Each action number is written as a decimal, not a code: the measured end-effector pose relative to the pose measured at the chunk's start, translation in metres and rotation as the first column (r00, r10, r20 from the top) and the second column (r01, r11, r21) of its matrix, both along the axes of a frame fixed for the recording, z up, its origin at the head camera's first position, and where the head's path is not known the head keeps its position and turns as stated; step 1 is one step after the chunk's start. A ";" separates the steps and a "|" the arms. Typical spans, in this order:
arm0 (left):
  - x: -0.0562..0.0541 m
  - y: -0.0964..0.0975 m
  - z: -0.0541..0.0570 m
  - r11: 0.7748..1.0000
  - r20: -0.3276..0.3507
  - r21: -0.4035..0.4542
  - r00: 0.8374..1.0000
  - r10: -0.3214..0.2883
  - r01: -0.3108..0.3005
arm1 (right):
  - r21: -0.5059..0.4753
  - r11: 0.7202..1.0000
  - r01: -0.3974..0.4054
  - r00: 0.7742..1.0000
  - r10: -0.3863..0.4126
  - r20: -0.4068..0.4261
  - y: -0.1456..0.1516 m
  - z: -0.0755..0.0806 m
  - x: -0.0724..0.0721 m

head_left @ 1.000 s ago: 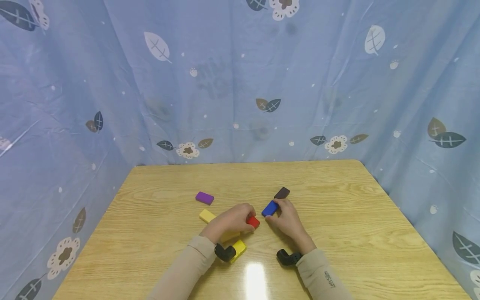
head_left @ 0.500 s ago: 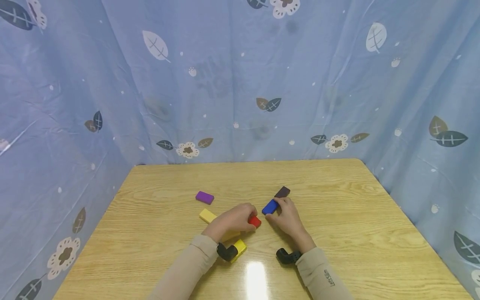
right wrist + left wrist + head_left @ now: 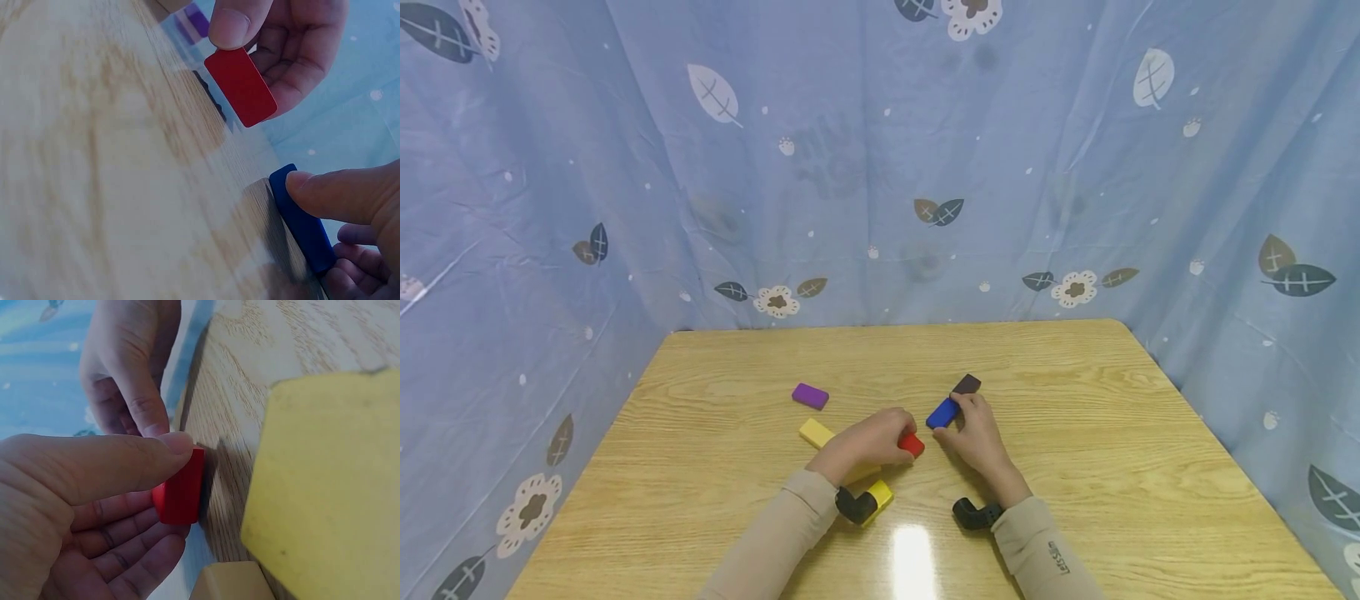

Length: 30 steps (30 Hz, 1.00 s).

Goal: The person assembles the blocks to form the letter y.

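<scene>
My left hand (image 3: 874, 437) pinches a red block (image 3: 912, 445) between thumb and fingers, close over the table. In the right wrist view the flat end of the red block (image 3: 241, 87) faces the camera. To its right, my right hand (image 3: 979, 437) holds a blue block (image 3: 943, 412), its thumb on one long side and fingers on the other. The far end of the blue block lies right at a dark brown block (image 3: 966, 384), lined up with it. A yellow block (image 3: 878, 500) lies under the left wrist, partly covered by the black wrist camera.
A purple block (image 3: 810, 396) lies at the back left of the wooden table (image 3: 715, 467). Nearer, a pale yellow block (image 3: 816, 432) is partly behind the left forearm, and a tan block (image 3: 231, 581) shows beneath the left hand. A blue patterned curtain (image 3: 872, 167) stands behind the table.
The red block has shifted slightly to the right in my left hand. The blue block has moved a little back and right, up to the dark brown block. The other blocks stay put.
</scene>
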<state>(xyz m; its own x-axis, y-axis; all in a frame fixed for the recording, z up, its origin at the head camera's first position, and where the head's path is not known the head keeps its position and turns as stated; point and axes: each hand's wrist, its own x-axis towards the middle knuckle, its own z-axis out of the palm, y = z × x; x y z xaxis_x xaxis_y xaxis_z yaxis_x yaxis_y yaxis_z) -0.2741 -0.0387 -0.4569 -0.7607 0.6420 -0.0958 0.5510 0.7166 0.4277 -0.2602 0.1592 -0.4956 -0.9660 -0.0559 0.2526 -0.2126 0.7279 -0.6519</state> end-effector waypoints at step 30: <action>-0.004 0.002 -0.004 1.000 -0.024 -0.003 1.000 -0.011 0.011 | -0.040 0.999 -0.005 1.000 0.004 -0.019 0.013 -0.004 -0.011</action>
